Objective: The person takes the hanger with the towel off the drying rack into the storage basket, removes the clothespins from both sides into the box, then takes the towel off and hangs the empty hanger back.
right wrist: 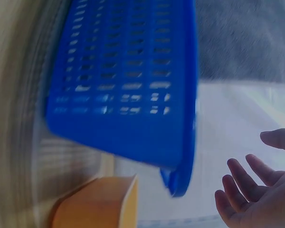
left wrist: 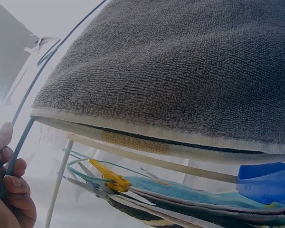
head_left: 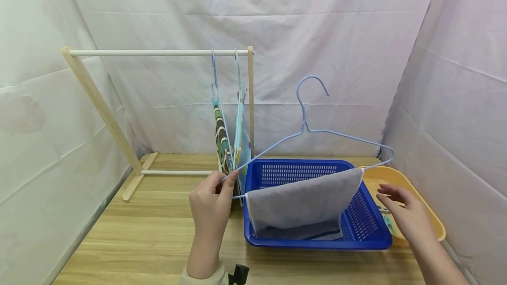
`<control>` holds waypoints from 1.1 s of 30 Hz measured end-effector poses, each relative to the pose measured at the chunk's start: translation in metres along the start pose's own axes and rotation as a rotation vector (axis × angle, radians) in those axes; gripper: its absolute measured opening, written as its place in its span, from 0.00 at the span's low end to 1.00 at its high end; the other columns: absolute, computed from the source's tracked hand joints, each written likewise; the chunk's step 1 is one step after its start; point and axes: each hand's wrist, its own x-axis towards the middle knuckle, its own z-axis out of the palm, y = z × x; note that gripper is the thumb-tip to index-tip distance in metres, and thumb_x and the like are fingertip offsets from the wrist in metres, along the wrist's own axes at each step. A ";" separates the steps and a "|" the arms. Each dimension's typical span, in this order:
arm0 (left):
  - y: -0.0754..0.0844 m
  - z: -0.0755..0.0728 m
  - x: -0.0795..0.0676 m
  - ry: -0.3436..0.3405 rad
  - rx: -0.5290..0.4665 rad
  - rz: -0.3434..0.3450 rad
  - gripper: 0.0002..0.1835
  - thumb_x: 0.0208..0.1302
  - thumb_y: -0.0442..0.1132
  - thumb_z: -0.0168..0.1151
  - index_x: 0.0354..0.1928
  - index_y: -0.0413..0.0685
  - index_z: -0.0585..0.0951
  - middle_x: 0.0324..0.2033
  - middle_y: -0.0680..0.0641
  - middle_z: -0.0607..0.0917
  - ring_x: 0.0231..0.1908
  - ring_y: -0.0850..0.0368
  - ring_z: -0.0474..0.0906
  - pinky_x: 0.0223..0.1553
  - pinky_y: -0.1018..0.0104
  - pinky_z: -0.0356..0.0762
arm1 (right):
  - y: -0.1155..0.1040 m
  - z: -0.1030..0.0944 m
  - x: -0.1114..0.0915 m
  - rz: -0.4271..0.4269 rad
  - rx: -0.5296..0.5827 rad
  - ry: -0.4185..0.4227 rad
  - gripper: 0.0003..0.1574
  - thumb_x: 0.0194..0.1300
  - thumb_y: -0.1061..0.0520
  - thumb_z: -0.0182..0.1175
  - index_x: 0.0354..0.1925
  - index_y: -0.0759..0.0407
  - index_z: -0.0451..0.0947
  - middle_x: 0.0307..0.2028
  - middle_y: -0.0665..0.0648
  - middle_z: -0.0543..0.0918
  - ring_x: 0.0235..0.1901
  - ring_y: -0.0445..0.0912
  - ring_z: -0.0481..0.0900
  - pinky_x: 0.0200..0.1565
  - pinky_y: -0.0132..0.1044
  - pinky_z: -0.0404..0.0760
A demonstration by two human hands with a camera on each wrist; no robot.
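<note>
A grey towel (head_left: 305, 199) hangs folded over the lower bar of a light blue wire hanger (head_left: 303, 120), above the opening of a blue basket (head_left: 317, 244); whether its lower part touches the basket I cannot tell. The hanger's hook points up. The left hand (head_left: 211, 197) grips the hanger's left end, thumb and curled fingers around the wire, just beside the towel's edge. The right hand (head_left: 409, 212) is apart from the hanger, its fingers loosely bent and spread, over a yellow tray (head_left: 390, 175) just to the right of the basket. A teal clothespin (head_left: 389, 223) lies in that tray. Left of the basket stands a rack with wooden uprights and a white top bar (head_left: 150, 52). Two more hangers hook over that bar near its right end, carrying a green, brown and white patterned cloth (head_left: 222, 131) and a light blue cloth (head_left: 245, 144); a yellow clothespin (left wrist: 109, 175) is clipped there among the hanging cloths. The basket, tray and rack all stand on a wood-grained table (head_left: 158, 219), and pale fabric walls (head_left: 190, 25) enclose it at the back and both sides.
</note>
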 end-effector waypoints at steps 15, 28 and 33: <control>-0.001 -0.001 0.002 -0.004 -0.024 -0.020 0.18 0.56 0.34 0.73 0.18 0.46 0.71 0.12 0.56 0.65 0.14 0.65 0.58 0.14 0.73 0.54 | -0.035 0.010 -0.011 -0.153 0.110 -0.027 0.20 0.68 0.60 0.61 0.56 0.68 0.75 0.44 0.39 0.81 0.42 0.29 0.75 0.43 0.16 0.72; -0.009 -0.003 0.012 0.013 -0.041 0.000 0.14 0.53 0.32 0.74 0.19 0.43 0.76 0.12 0.54 0.68 0.14 0.63 0.59 0.15 0.73 0.55 | -0.057 0.027 -0.011 -0.214 0.205 -0.043 0.15 0.66 0.66 0.61 0.50 0.71 0.77 0.41 0.40 0.80 0.41 0.33 0.76 0.43 0.19 0.74; -0.012 -0.003 0.012 0.023 -0.023 -0.011 0.15 0.52 0.33 0.74 0.19 0.44 0.76 0.12 0.56 0.67 0.14 0.64 0.58 0.15 0.73 0.54 | -0.063 0.029 -0.012 -0.193 0.234 -0.048 0.15 0.66 0.66 0.61 0.50 0.71 0.77 0.40 0.43 0.80 0.41 0.34 0.76 0.42 0.20 0.75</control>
